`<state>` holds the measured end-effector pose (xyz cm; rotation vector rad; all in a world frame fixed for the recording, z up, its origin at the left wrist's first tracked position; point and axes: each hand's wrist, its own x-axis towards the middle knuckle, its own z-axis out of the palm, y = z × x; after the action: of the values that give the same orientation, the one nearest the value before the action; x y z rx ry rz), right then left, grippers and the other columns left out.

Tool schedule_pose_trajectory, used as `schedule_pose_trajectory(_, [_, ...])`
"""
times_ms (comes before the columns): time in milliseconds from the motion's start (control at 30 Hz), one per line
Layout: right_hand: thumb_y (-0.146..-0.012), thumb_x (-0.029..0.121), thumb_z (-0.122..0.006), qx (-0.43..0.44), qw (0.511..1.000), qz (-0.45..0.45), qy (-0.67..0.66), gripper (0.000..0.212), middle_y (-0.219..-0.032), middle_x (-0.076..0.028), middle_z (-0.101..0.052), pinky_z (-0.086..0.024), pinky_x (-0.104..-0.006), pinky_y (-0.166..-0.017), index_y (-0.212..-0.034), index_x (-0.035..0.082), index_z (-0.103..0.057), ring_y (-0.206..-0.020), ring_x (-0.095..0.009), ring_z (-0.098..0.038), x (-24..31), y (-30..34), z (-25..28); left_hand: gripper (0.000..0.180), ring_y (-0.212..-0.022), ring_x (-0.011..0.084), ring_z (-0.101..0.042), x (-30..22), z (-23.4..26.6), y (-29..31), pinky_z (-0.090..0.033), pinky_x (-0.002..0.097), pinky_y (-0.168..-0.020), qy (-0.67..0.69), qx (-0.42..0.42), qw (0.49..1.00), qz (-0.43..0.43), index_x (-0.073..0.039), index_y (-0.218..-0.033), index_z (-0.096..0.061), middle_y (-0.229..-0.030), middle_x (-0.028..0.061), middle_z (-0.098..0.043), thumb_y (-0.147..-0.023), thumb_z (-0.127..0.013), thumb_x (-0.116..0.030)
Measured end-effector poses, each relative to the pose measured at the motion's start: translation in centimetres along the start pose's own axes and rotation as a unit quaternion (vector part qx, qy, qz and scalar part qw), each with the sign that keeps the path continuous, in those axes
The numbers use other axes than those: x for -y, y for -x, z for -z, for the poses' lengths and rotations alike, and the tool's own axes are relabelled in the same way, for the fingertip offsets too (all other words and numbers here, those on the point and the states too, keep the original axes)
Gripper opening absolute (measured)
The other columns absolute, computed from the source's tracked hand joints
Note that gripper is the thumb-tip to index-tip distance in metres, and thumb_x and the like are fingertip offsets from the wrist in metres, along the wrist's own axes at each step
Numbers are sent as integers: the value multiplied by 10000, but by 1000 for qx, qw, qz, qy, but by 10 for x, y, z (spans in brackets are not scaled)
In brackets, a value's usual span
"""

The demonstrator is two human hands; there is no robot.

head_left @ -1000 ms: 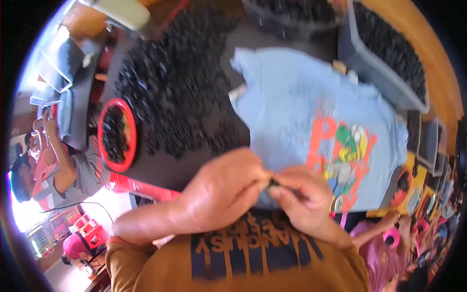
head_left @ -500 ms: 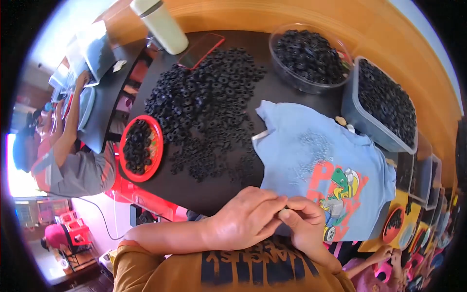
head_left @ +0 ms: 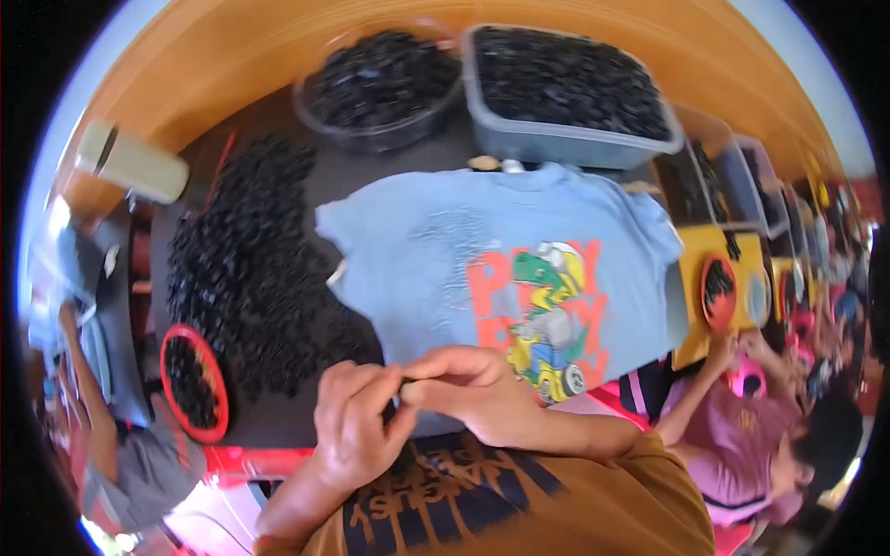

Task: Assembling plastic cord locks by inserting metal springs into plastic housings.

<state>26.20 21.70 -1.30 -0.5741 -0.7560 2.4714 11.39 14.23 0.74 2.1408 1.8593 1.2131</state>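
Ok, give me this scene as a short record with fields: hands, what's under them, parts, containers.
left hand: fingertips pinched against the right hand's
right hand: meets left hand, a small item between them, too hidden to tell
shirt: light blue, cartoon print, spread flat on table
pile: loose black parts left of shirt
red dish: black parts, table's left edge
bowl: black parts
tub: black parts

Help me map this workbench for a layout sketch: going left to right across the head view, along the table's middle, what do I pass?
Red round tray of black rings → loose heap of black rings on the dark table → light blue printed T-shirt laid flat → yellow board carrying a small red tray.
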Motion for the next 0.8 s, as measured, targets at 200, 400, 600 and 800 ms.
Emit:
schedule_pose_trajectory(200, [-890, -10, -571, 41, 998, 4, -37, 156, -1001, -64, -640, -496, -229, -783, -1035, -6, -629, -886, -102, -609, 5, 2, 5, 492, -757, 233, -547, -6, 2, -10, -430, 382, -670, -70, 4, 997, -28, -1, -1083, -553, -902, 84, -572, -643, -768, -48])
schedule_pose_trajectory(400, [-873, 2, -602, 12, 999, -29, 16, 137, -927, -47, -658, -489, -239, -784, -1002, 12, -644, -879, -103, -606, 11, 8, 7, 476, -764, 200, -535, -9, 6, -19, -405, 381, -730, -120, 46, 990, -53, -7, -1086, -595, -887, 56, -558, -659, -744, -153])
schedule_pose_trajectory(600, [-879, 22, -602, -20, 1000, -12, 16, 122, -949, -58, -663, -489, -233, -797, -990, -7, -644, -879, -96, -610, 4, 8, 10, 419, -697, 226, -539, -2, 0, -8, -423, 384, -649, -101, 10, 992, -75, 20, -983, -626, -830, 71, -548, -606, -741, -120])
schedule_pose_trajectory(800, [-870, 0, -605, -14, 998, -45, 33, 135, -972, -64, -662, -492, -253, -817, -998, 1, -649, -897, -112, -610, 1, -7, 13, 320, -629, 165, -525, 20, -2, -4, -443, 336, -621, -103, -20, 989, -106, 18, -923, -643, -790, 36, -524, -649, -751, -106])
